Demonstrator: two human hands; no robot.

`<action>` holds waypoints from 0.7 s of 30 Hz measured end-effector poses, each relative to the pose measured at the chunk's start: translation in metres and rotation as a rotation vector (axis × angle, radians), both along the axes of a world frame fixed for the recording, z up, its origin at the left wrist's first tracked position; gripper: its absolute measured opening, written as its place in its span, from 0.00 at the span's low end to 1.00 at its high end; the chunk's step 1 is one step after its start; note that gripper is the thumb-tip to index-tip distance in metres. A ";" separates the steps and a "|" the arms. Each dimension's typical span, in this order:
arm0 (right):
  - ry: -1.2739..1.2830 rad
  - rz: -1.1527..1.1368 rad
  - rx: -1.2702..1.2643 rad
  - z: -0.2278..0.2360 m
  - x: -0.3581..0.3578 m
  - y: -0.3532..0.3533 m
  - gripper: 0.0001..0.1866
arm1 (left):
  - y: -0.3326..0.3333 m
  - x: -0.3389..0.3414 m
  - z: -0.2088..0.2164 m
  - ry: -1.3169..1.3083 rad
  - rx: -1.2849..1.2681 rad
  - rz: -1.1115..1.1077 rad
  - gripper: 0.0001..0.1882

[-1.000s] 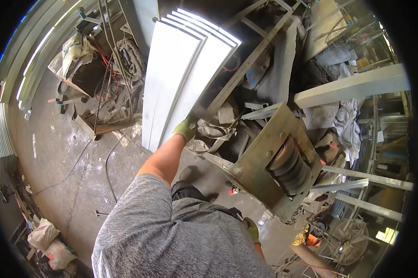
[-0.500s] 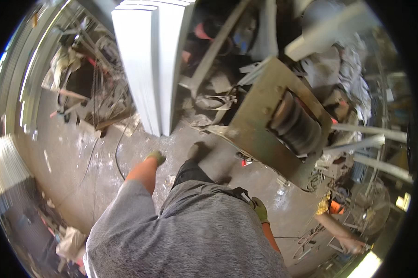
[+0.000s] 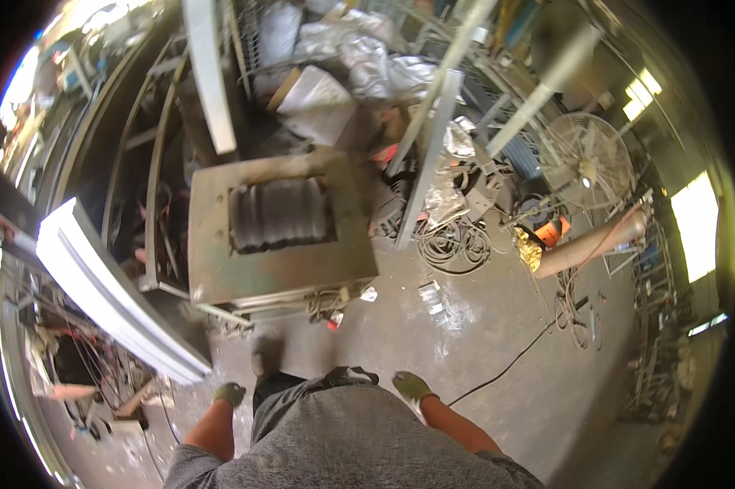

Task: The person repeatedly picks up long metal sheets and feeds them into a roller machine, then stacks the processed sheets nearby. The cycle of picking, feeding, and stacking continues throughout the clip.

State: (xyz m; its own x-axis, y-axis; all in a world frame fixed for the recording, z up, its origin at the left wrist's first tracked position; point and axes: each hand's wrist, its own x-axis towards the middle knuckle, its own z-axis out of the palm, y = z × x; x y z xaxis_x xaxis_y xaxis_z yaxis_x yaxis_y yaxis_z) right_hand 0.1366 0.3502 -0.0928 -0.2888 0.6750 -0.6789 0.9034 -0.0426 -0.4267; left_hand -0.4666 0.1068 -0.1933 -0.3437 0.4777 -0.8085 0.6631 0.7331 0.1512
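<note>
My left hand (image 3: 230, 394), in an olive-green glove, hangs beside my left thigh over the floor. My right hand (image 3: 411, 385), gloved alike, hangs out to my right, apart from everything around it. No object shows in either hand; the fingers look loose, though small in the picture. Ahead stands a worn greenish metal machine housing (image 3: 282, 281), with a dark ridged roller (image 3: 279, 213) in its top opening. Left of it, nearest to my left hand, a stack of long white metal profiles (image 3: 123, 293) reaches down toward the floor.
Coiled cables (image 3: 453, 246) lie right of the machine, with a large fan (image 3: 587, 159) beyond. A brown tube (image 3: 591, 244) with a yellow wrapped end lies at the right. A black cable (image 3: 506, 371) crosses the floor (image 3: 498, 326). Silvery sheeting (image 3: 367, 61) is heaped behind.
My view has swung to the right, so the machine and white profiles now sit further left. My right hand has come away from beside my hip and shows in full.
</note>
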 end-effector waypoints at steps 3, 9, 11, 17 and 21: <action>-0.124 -0.219 -0.033 -0.051 0.115 -0.038 0.33 | 0.020 0.043 0.015 -0.039 -0.021 -0.024 0.36; -0.561 -0.241 -0.482 -0.105 0.253 -0.079 0.39 | 0.076 0.091 0.022 -0.032 -0.064 -0.156 0.34; -0.544 -0.280 -0.476 -0.103 0.268 -0.065 0.39 | 0.097 0.104 0.018 -0.078 -0.135 -0.160 0.31; -0.258 -0.392 -0.117 -0.068 0.224 0.069 0.41 | 0.178 0.149 -0.003 -0.133 -0.214 -0.505 0.37; -0.174 -0.489 0.067 0.018 0.153 0.221 0.44 | 0.233 0.166 -0.007 -0.226 -0.212 -0.467 0.37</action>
State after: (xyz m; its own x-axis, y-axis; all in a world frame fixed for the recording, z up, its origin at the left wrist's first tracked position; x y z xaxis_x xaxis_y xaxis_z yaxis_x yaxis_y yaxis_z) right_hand 0.2899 0.5708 -0.0751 0.1840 0.7466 -0.6393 0.8428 -0.4546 -0.2882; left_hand -0.3007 0.3393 -0.2005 0.0584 0.3567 -0.9324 0.8929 0.3990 0.2086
